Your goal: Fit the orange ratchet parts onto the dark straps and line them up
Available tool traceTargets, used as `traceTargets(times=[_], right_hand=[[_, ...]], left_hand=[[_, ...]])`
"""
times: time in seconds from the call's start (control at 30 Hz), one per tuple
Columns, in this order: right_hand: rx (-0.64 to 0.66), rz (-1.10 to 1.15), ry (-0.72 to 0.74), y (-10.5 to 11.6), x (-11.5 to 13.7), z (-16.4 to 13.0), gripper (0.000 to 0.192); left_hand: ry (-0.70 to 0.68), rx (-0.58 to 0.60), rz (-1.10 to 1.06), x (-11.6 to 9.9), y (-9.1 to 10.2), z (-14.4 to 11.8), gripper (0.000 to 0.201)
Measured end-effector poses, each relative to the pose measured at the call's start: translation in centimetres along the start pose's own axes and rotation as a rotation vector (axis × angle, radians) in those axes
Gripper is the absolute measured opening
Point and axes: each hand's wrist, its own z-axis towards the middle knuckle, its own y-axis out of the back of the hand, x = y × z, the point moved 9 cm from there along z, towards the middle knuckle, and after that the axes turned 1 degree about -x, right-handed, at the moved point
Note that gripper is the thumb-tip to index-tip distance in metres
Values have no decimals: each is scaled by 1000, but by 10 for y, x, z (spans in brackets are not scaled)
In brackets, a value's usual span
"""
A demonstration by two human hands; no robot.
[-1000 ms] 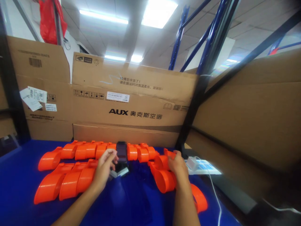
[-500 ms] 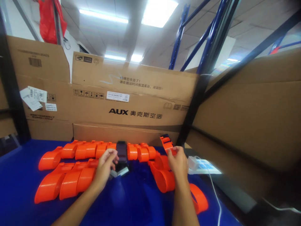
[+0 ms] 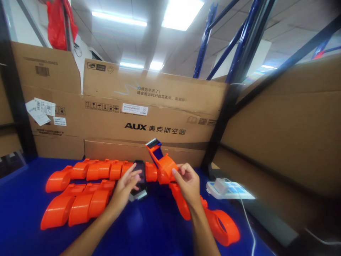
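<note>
Orange plastic housing is sitting lifted off the counter at mid-scene, its dark-tipped end tilting up and to the left, and the right hand is pinching its lower part between thumb and fingers. Just left of it, the left hand is reaching with fingers spread and lightly curled onto a dark phone, which is standing propped on a small grey stand; the fingertips are touching the phone's left edge.

Deep blue covering is stretching across the counter from the near edge to the far wall of cardboard. Two rows of orange housings are lying side by side on the left, the far row running behind the phone. More orange pieces are lying under and to the right of the right forearm.

A white charger block is resting on a pale blue-and-white pad at the right, with a white cable trailing toward the near edge. Large brown cartons printed with AUX are standing along the far side, another carton is closing in the right side, and blue rack struts are rising toward a ceiling with bright light panels. A red bag is hanging at far left.
</note>
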Motion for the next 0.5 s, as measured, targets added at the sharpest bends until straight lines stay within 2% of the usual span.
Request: traceTargets(times=[0.17,0.3,0.37,0.5], right_hand=[[232,36,1,-50,13,-20,37],[380,98,-48,-79,14,-35,28],[366,143,-103,-83,8,-37,25],[296,97,-156,-80,-6,-34,26]], left_hand=[[-25,-93,-148,-1,9,-1,49],[-1,-251,-304,0,24,-1,44],[25,-285,-391,0,26,-1,44],[194,-174,-434,7,13,-7,43]])
